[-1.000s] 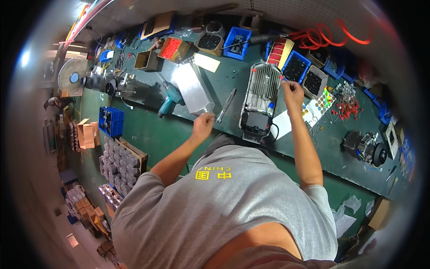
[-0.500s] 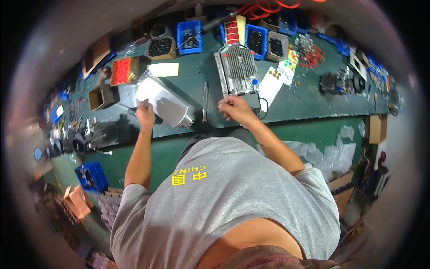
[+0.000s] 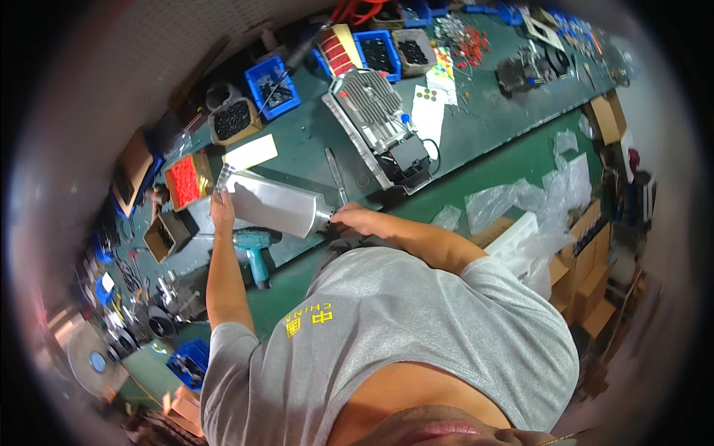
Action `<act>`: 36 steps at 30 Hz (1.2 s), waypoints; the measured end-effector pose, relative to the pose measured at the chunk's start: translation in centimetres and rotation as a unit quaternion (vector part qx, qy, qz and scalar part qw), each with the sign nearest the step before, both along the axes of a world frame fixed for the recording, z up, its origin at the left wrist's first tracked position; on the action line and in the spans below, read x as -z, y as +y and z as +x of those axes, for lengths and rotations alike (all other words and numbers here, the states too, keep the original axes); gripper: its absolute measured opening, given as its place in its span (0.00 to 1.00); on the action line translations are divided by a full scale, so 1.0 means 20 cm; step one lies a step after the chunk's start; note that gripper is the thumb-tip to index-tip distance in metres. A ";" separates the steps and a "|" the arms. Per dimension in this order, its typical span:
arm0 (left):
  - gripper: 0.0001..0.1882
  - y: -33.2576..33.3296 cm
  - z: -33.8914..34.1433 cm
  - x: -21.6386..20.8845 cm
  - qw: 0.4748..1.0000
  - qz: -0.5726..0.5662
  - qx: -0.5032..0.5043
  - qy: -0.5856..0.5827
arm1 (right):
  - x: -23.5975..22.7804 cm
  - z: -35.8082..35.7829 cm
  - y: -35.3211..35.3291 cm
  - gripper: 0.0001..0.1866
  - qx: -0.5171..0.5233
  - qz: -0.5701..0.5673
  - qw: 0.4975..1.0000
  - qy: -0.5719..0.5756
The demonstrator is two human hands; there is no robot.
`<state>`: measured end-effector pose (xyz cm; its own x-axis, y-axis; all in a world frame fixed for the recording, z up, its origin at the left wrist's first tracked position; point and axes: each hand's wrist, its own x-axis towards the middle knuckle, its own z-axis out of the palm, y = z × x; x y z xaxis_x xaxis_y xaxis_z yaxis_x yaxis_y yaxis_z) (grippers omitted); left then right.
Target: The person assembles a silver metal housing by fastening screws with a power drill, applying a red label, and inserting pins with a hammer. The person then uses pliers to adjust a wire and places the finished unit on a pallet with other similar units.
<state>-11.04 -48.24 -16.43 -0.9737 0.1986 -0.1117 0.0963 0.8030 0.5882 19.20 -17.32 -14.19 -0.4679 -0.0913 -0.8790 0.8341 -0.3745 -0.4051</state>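
Right hand (image 3: 358, 218) is now working at the right end of the silver cover (image 3: 271, 204), having left the near end of the ribbed housing (image 3: 372, 104); left hand (image 3: 222, 211) is sitting farther along, at the cover's left end. Hands are staying well apart, each closing on its own end; right fingertips are partly hidden. Cover is lying lengthwise between them, above the near edge of the dark green bench (image 3: 476, 134); cannot tell whether it is resting or lifted.

Teal drill (image 3: 254, 249) is lying just beside the cover's near side, handle pointing toward the person. Wrench (image 3: 336, 175) is lying between cover and housing, its near end close to the right hand. Housing is lying at a slant, black box (image 3: 409, 154) at its near end, white sheet (image 3: 428, 123) beside it. Pale yellow sheet (image 3: 251, 152) is lying beyond the cover. Box of red pieces (image 3: 202, 171) is standing near the left hand; blue bin (image 3: 284, 111) is standing farther back.
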 end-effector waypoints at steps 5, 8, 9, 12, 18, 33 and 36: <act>0.31 0.06 -0.07 0.01 0.997 0.049 0.057 -0.019 | 0.01 -0.03 -0.09 0.15 0.043 -0.005 0.997 -0.057; 0.30 -0.04 -0.10 0.11 0.997 0.074 0.035 -0.009 | 0.00 -0.05 -0.11 0.14 0.059 -0.004 0.996 -0.063; 0.32 -0.05 -0.13 0.10 0.996 0.023 0.082 0.012 | 0.02 -0.04 -0.12 0.14 0.067 -0.004 0.996 -0.066; 0.34 0.00 -0.15 0.00 0.996 0.063 0.032 -0.062 | 0.13 -0.01 -0.12 0.14 0.067 -0.048 0.996 -0.041; 0.31 0.29 -0.07 -0.45 0.990 0.119 0.040 -0.069 | -0.21 0.19 0.07 0.09 0.184 -0.134 0.969 0.092; 0.28 2.00 -0.03 -1.19 0.956 0.130 0.252 -0.073 | -0.98 0.60 0.61 0.10 0.448 0.002 0.879 0.162; 0.29 2.20 -0.04 -1.15 0.951 0.094 0.268 -0.123 | -0.89 0.63 0.70 0.10 0.459 -0.025 0.874 0.155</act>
<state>-11.89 -4.23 6.64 -0.6754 0.6985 -0.2363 0.3036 0.5555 0.7741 31.80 -3.36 3.65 -0.5794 0.4135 -0.7023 0.0253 -0.8522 -0.5226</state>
